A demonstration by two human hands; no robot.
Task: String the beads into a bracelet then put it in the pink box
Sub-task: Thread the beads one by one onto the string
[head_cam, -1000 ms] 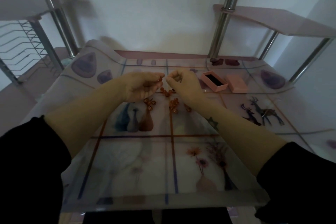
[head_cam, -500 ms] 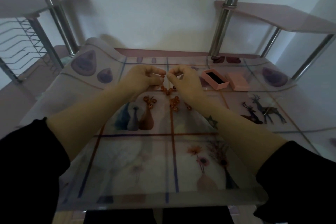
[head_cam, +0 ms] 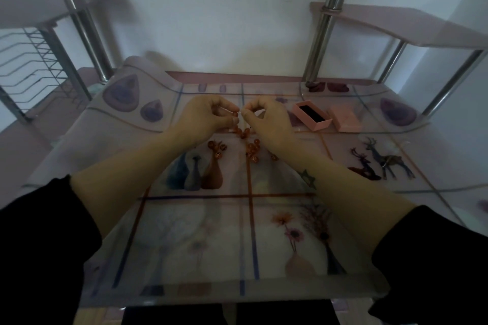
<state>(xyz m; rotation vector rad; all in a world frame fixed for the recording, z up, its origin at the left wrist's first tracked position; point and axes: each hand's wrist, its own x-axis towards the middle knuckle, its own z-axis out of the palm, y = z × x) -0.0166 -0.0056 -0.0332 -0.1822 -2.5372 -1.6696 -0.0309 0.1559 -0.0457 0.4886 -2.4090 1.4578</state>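
Beads [head_cam: 252, 149] are scattered loose mid-table under two pinched hands, the left hand [head_cam: 204, 120] and right hand [head_cam: 266, 124] almost touching at the fingertips; what is gripped is too small to tell. No legible writing is seen on the pink box [head_cam: 311, 116], which is set open right of the hands, and bare patterned table [head_cam: 211, 258] is left toward the near edge.

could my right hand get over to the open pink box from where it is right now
Probably yes. The pink box sits open on the table just right of your right hand, with bare table between them. But that hand is pinched close to the left hand at a bead, so it would have to let go.
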